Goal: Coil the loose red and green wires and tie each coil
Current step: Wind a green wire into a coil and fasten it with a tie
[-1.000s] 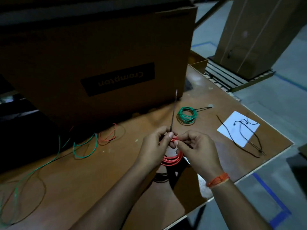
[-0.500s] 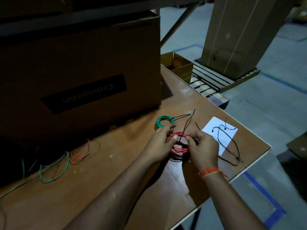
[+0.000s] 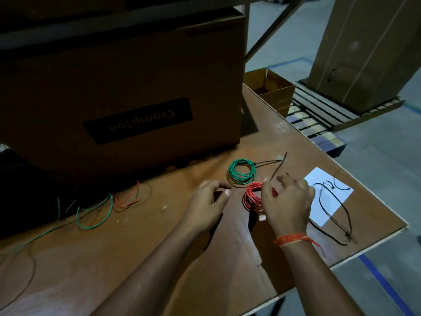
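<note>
Holding the red coil (image 3: 252, 198) upright just above the tabletop (image 3: 159, 258), the right hand (image 3: 288, 201) had its fingers curled round the coil's right side, so that most of the loops showed to the left of its knuckles. One thin black tie (image 3: 278, 166) ran up and away from that grip toward the far edge. The left hand (image 3: 206, 206) hovered just left of the red coil, apart from it, with fingers loosely bent and nothing in them.

Two coils were in view. The second, a green coil (image 3: 242, 172), lay flat on the tabletop just beyond the red one, toward the big cardboard box (image 3: 118, 87), with one black tie tail (image 3: 267, 163) sticking out to its right.

Two loose wires remained near the left edge: one green wire (image 3: 95, 215) trailing in curves off the left side, and one red wire (image 3: 127, 198) looped just beyond it, near the foot of the box.

One white sheet of paper (image 3: 328, 208) lay by the right edge, past the right hand, with a few more black ties (image 3: 337, 208) strewn across it; their exact number could not be told.
</note>
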`<state>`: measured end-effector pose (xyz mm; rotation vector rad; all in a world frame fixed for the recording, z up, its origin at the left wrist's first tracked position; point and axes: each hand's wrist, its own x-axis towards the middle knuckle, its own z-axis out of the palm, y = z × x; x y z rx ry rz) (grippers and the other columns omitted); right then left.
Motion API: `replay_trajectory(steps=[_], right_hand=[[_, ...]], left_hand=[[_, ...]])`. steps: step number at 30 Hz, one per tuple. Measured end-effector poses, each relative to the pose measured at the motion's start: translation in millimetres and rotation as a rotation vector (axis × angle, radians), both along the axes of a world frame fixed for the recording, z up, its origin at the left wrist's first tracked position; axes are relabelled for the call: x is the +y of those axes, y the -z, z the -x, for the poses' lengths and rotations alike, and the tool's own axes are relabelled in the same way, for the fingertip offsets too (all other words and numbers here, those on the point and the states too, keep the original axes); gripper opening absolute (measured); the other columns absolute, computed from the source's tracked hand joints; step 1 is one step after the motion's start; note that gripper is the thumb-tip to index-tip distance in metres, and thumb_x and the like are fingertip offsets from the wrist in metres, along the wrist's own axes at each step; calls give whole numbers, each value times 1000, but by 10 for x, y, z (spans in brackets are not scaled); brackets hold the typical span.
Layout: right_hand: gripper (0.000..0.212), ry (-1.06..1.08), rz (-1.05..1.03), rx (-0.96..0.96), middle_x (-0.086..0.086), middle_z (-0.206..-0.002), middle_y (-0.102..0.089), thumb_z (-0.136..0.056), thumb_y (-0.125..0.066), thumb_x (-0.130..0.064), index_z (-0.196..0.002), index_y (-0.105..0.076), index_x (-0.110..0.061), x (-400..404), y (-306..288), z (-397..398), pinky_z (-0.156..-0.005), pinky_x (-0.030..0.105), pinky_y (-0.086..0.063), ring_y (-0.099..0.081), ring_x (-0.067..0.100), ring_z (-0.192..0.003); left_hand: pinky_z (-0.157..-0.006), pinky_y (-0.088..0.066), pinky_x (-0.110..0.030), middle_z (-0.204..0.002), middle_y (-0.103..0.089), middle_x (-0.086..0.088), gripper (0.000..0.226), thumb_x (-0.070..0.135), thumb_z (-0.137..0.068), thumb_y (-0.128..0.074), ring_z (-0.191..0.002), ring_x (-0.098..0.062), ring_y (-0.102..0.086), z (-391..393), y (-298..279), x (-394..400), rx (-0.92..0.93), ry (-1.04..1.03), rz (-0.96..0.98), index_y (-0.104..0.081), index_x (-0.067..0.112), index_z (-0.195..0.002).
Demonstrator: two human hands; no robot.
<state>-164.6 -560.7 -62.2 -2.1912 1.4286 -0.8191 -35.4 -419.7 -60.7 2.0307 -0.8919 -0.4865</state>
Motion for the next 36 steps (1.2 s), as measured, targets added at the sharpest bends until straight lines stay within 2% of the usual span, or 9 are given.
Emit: replay_trajectory(steps=[3, 8, 12, 19, 23, 28, 31, 34, 36], right_hand=[[38, -91, 88, -76, 17, -111, -60, -91, -63, -39, -113, -72, -9, 223, -152, -69, -87, 44, -45, -45, 34, -111], [29, -360, 142, -139, 11, -108, -60, -91, -65, -34, -105, -74, -11, 788, -260, -397, -86, 37, -43, -47, 27, -106], [29, -600, 72, -106, 6, -100, -60, -89, -62, -40, -97, -75, -15, 1312, -218, -746, -80, 27, -30, -50, 27, -102], [24, -885, 3, -27, 0, -99, -59, -89, -65, -39, -101, -75, -21, 2298, -211, -1193, -86, 34, -43, -49, 23, -104], [21, -959, -25, -4, -1, -102, -59, -89, -65, -37, -101, -74, -22, 2818, -220, -1398, -91, 34, -44, -48, 21, -108], [24, -984, -31, 30, 4, -109, -59, -89, -66, -35, -108, -73, -21, 3422, -207, -1707, -96, 37, -44, -48, 25, -112], [33, -898, -81, 101, 8, -132, -47, -89, -67, -35, -120, -69, -24, 3605, -195, -1903, -104, 36, -42, -45, 29, -124], [42, -889, -162, 189, 11, -150, -32, -90, -68, -36, -131, -65, -26, 3716, -133, -2013, -111, 39, -43, -42, 34, -136], [43, -883, -200, 211, 12, -152, -31, -90, -69, -35, -131, -65, -22, 3806, -101, -2010, -112, 40, -42, -42, 34, -138]], left_hand=[[-93, -57, -41, -116, -55, 15, 27, 46, -94, -53, -107, -6, -63, -36, -54, 215, -30, -34, -13, -67, 34, -113], [-93, -57, -39, -114, -54, 15, 19, 36, -100, -57, -103, -6, -64, -115, -165, 726, -50, -115, -14, -68, 28, -115], [-86, -58, -41, -110, -58, 7, 22, 36, -96, -58, -94, -7, -67, -196, -260, 1294, -68, -279, -2, -71, 26, -110], [-85, -57, -40, -110, -59, 8, 12, 25, -98, -61, -95, -5, -65, -350, -295, 2402, -93, -529, -7, -71, 26, -106], [-85, -55, -28, -111, -60, 8, 15, 24, -97, -62, -94, -3, -64, -463, -282, 2985, -131, -593, -16, -72, 24, -108], [-76, -44, -11, -105, -62, 5, 13, 19, -95, -65, -87, -3, -62, -626, -264, 3677, -187, -654, -28, -73, 22, -105], [-76, -44, -11, -107, -56, 9, 11, 23, -97, -64, -88, -2, -60, -705, -221, 4011, -178, -665, -28, -72, 25, -105], [-69, -43, -17, -111, -48, 8, 10, 27, -100, -61, -71, -4, -52, -765, -173, 4240, -178, -619, -34, -69, 27, -104], [-64, -37, -13, -114, -44, 7, 7, 28, -100, -60, -63, -3, -45, -800, -157, 4311, -167, -588, -21, -67, 30, -102]])
